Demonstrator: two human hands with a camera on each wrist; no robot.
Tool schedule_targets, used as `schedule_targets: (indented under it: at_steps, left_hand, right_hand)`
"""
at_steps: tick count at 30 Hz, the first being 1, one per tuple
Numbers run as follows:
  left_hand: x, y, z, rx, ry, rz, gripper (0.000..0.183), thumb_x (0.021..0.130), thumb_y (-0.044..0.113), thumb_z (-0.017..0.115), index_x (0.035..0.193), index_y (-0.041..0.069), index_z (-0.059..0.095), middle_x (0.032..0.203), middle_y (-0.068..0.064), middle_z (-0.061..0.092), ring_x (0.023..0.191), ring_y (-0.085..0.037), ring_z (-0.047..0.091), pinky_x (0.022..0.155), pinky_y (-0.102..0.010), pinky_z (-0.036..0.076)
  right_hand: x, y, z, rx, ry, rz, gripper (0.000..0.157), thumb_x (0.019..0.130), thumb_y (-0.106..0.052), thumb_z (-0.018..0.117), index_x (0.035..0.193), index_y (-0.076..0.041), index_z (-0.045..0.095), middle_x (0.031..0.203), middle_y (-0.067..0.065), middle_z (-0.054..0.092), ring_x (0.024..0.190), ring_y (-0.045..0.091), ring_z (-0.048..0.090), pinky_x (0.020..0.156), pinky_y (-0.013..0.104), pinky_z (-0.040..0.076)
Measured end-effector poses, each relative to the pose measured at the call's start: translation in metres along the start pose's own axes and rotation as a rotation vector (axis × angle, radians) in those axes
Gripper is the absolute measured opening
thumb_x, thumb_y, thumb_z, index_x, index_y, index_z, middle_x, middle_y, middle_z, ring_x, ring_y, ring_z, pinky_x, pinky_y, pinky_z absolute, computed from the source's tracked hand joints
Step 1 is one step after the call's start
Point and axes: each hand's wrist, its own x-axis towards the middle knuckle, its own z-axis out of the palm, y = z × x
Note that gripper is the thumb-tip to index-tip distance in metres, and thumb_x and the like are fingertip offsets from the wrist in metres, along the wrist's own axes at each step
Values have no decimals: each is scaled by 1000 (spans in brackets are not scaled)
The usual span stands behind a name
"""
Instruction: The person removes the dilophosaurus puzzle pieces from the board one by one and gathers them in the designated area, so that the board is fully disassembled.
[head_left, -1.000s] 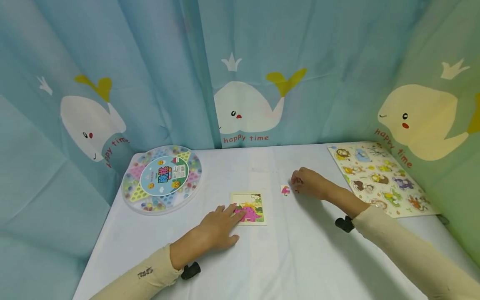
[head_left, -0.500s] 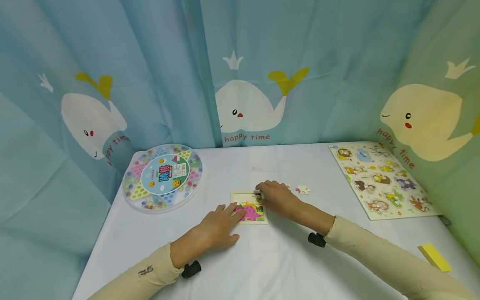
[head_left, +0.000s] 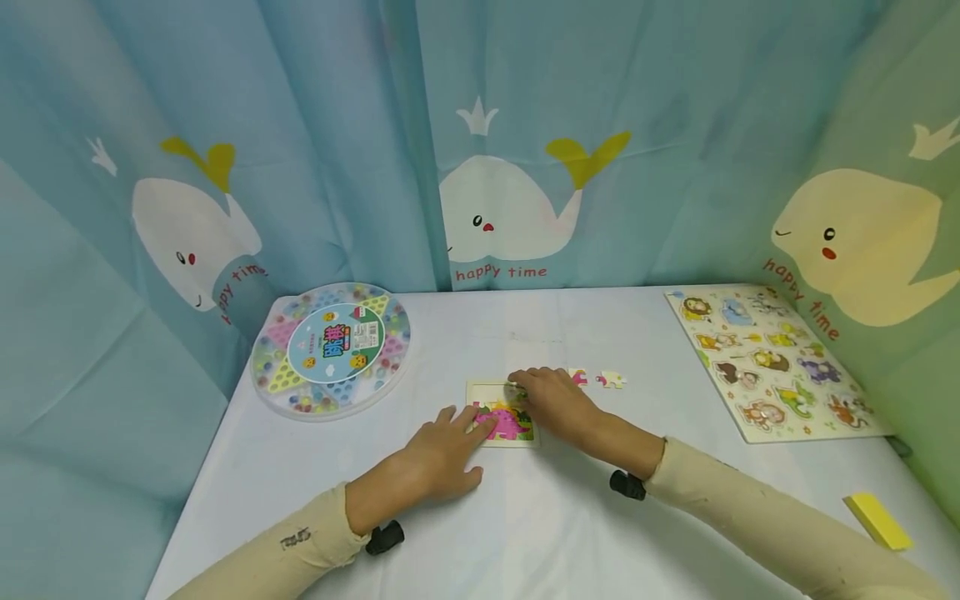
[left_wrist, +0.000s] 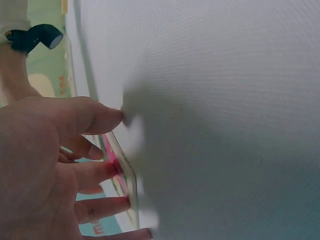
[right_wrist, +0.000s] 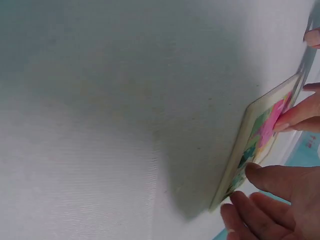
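Note:
A small square jigsaw puzzle (head_left: 504, 427) with a pink dinosaur picture lies on the table in a pale frame. My left hand (head_left: 442, 458) rests on its left side with fingers stretched, one fingertip on the pink dinosaur. Bare pale board shows at the upper left of the frame. At the puzzle's upper right corner is my right hand (head_left: 558, 404). In the right wrist view its thumb (right_wrist: 275, 181) touches the green part of the picture, with the forefinger close by at the corner; whether they pinch a piece is unclear. Loose puzzle pieces (head_left: 612, 380) lie just beyond the right hand.
A round Chinese checkers box (head_left: 332, 350) with coloured marbles sits at the back left. On the right lies an animal peg puzzle board (head_left: 772, 360), with a yellow block (head_left: 877, 521) nearer the front. A blue whale-print curtain (head_left: 360, 150) surrounds the white table.
My right hand has come left from the loose pieces to the puzzle's upper right corner. Another loose piece and the yellow block have come into view. The left hand has stayed on the puzzle.

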Motion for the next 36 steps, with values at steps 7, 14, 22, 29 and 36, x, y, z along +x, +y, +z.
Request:
schedule_targets:
  at_steps: [7,14,22,29,36]
  left_hand:
    - [-1,0,0,-8,-5,-2,69,99,38,67,162,19,44,167,-12,40,149,-42,42,110,-57,51]
    - [-2,-1,1,-15,-15,-17,70,98,37,67,162,20,44,167,-12,40,149,-42,42,110,-58,50]
    - [0,1,1,-5,-18,-11,70,99,39,66,163,20,43,168,-10,39,151,-42,41,112,-57,49]
    - [1,1,1,12,-23,-6,70,100,40,65,163,21,43,168,-10,39,150,-42,41,112,-55,49]
    - [2,0,2,9,-17,-5,70,100,40,66,163,21,42,167,-10,40,150,-42,41,111,-56,50]
  right_hand:
    - [2,-7,-2,-28,-12,11,42,90,-6,83,129,3,70,111,17,77,103,35,75,93,52,59]
    - [2,-6,1,17,-26,26,45,89,-6,84,131,3,70,118,18,75,111,37,71,97,55,57]
    - [7,-2,-6,23,-191,81,50,95,-12,79,141,-3,63,129,15,65,120,33,63,95,52,53]
    - [8,1,-10,49,-207,87,47,94,-14,81,139,-8,66,128,11,62,118,30,58,90,46,47]
    - [8,3,-8,76,-191,95,41,95,-14,80,134,-10,68,127,11,61,118,31,57,91,47,47]
